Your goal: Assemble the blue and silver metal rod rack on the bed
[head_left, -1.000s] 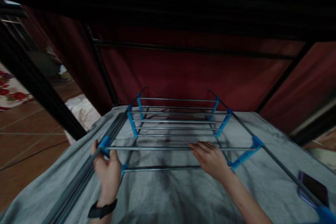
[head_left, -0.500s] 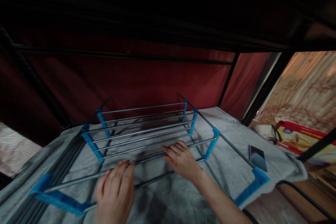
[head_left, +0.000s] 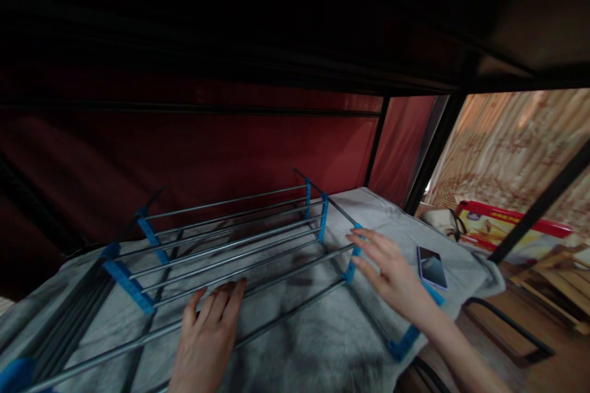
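A partly assembled rack of grey metal tubes and blue plastic brackets lies on a grey blanket (head_left: 308,350). My left hand (head_left: 207,331) rests over the front metal tube (head_left: 295,271), its fingers curled down across it; the thumb side is partly hidden. At the tube's right end stands a blue bracket (head_left: 353,264). My right hand (head_left: 391,273) reaches to that bracket with fingers extended and slightly apart, the fingertips at its upper end. Another blue bracket (head_left: 408,344) lies partly behind my right wrist. More tubes span two rows farther back.
Several loose tubes (head_left: 76,319) lie along the left side. A phone (head_left: 432,268) lies on the blanket at right. Beyond it are a red and yellow box (head_left: 507,227) and a black bed-frame post (head_left: 436,150). A dark surface hangs low overhead.
My right hand has left the middle of the front tube and moved right to the blue bracket. My left hand stays on the tube. The view has turned to the right.
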The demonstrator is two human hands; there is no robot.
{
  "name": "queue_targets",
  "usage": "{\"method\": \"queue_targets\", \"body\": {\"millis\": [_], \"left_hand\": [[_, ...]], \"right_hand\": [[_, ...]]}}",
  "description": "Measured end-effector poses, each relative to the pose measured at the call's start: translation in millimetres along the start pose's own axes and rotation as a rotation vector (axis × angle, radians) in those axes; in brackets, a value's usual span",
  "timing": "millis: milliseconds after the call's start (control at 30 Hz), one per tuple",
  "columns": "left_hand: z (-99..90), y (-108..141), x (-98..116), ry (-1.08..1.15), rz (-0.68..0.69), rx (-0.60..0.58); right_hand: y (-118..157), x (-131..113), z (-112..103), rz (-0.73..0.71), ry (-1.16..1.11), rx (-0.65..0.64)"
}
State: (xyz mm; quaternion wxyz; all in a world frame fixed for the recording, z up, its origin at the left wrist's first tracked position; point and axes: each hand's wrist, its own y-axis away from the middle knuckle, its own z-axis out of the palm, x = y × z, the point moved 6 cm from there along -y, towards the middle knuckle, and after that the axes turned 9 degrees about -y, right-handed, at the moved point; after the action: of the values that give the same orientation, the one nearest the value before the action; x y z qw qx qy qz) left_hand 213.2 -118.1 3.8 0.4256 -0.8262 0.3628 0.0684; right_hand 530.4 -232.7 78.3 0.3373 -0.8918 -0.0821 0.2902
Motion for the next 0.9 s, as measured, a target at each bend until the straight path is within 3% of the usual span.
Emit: {"method": "queue_targets", "body": {"millis": [67, 133, 200, 300, 433, 533, 667, 900], "left_hand": [[-1.9, -8.0, 7.7, 0.022, -0.002, 0.007], [-3.1, -18.5, 21.3, 0.052, 0.008, 0.016], [-3.6, -31.5, 38.9, 0.080, 0.023, 0.031], [-3.2, -55.5, 66.0, 0.118, 0.038, 0.045], [3.2, -90.7, 93.2, 0.181, 0.044, -0.044], [13.7, -111.4, 107.0, 0.241, 0.069, -0.196], [29.7, -121.7, 113.2, 0.316, 0.039, -0.420], [29.8, -124.0, 108.2, 0.394, -0.030, -0.428]], "right_hand": [[-6.8, 45.7, -40.3, 0.157, -0.117, 0.048], [-12.3, 97.8, -60.3, 0.383, -0.299, 0.056], [-14.2, 140.9, -59.9, 0.568, -0.547, 0.094], [-13.1, 177.4, -29.9, 0.738, -0.844, 0.156], [-13.3, 180.5, 31.0, 0.874, -1.120, 0.027], [-19.8, 172.7, 59.2, 0.870, -1.202, -0.085], [-28.4, 175.3, 68.8, 0.790, -1.155, -0.050], [-24.4, 177.2, 73.5, 0.816, -1.195, 0.058]]}}
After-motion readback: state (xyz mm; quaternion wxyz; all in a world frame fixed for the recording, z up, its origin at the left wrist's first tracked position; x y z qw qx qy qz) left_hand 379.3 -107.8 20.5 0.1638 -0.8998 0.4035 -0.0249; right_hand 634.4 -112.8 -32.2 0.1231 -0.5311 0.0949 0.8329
